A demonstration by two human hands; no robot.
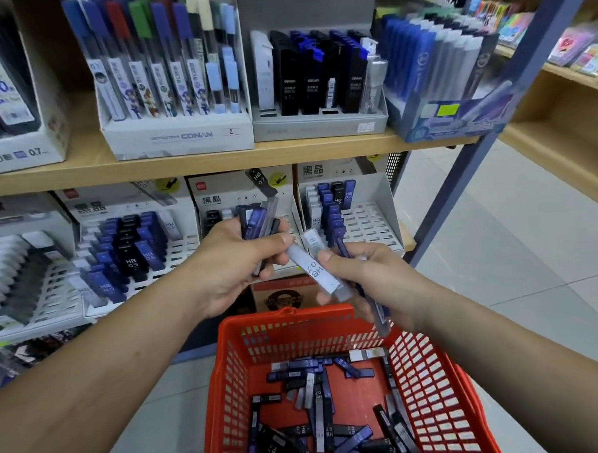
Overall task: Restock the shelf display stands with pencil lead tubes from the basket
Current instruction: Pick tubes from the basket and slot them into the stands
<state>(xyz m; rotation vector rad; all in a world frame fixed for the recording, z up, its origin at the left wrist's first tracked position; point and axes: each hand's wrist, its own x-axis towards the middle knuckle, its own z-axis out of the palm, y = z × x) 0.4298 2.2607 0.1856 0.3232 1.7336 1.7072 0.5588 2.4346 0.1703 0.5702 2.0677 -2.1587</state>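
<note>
Item 1. My left hand [230, 263] is curling round a bundle of tubes [256, 221], blue, black and clear. They are standing upright in front of the middle stand [221, 199], whose header is showing "黑晶" and a sample tube marked "HB 0.7".

Item 2. My right hand [372, 278] is pinching a clear tube [322, 271] between thumb and fingers. Its white label is reading "HB 0.7". The tube is slanting from far left to near right. My left thumb is lying just beside its far end, and I cannot tell whether they are touching. The same hand is also gripping a blue tube [380, 320], tilted, with its near end hanging over the basket rim.

Item 3. The red basket [227, 335] is sitting near me, below both hands. It is carrying loose tubes [315, 400] in blue, black and clear, several reading "HB 0.7".

Item 4, lower shelf. The left stand [180, 247] is showing blue and black tubes marked "HB 0.5". The right stand [369, 223], headed "黑晶", is carrying blue tubes marked "HB 0.7" in its left columns.

Item 5, upper shelf [287, 151].
- A white box [177, 137] is reading "CONAN" and "2".
- Left of it, another box [13, 156] is reading "100" and "0.7".
- Right of it, a grey stand [320, 126] is carrying black tubes marked "0.7".
</note>
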